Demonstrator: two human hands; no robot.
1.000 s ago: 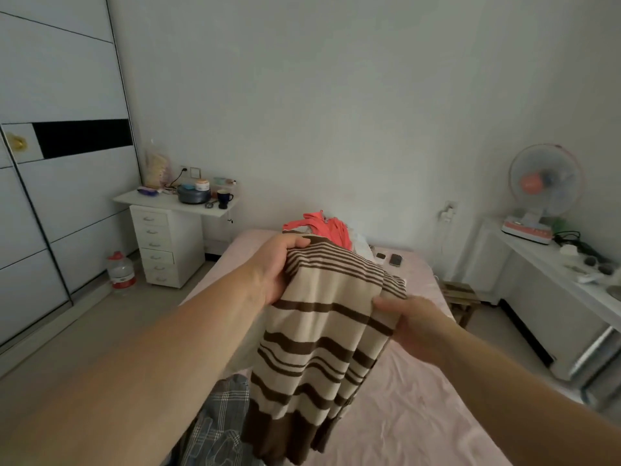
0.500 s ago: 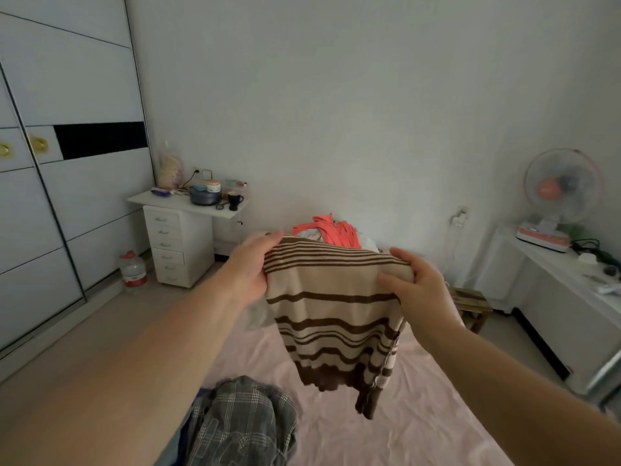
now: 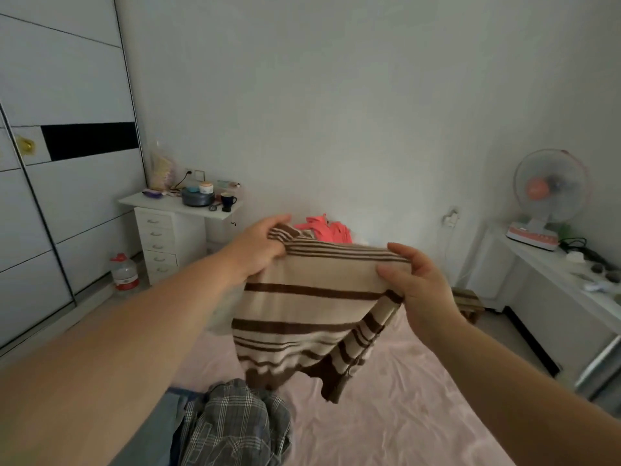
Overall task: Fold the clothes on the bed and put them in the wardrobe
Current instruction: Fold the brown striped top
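Note:
I hold a beige top with brown stripes (image 3: 309,307) up in the air over the bed (image 3: 403,415). My left hand (image 3: 258,247) grips its upper left corner and my right hand (image 3: 416,290) pinches its upper right edge. The cloth hangs folded over, with its lower end dangling above the pink sheet. A grey plaid garment (image 3: 235,425) lies crumpled at the near end of the bed, with blue cloth (image 3: 161,428) beside it. A coral garment (image 3: 326,228) lies at the far end, partly hidden behind the striped top. The wardrobe (image 3: 64,183) with sliding doors stands at the left, shut.
A white drawer unit (image 3: 171,243) with a pot, a mug and jars stands by the wardrobe; a water bottle (image 3: 124,272) sits on the floor next to it. At the right are a white desk (image 3: 564,284) with a fan (image 3: 547,193) and a small wooden stool (image 3: 467,302).
The striped top, which hung long and bunched, is now held up wider between both hands and hangs shorter. My right hand has moved from its lower side up to the top edge.

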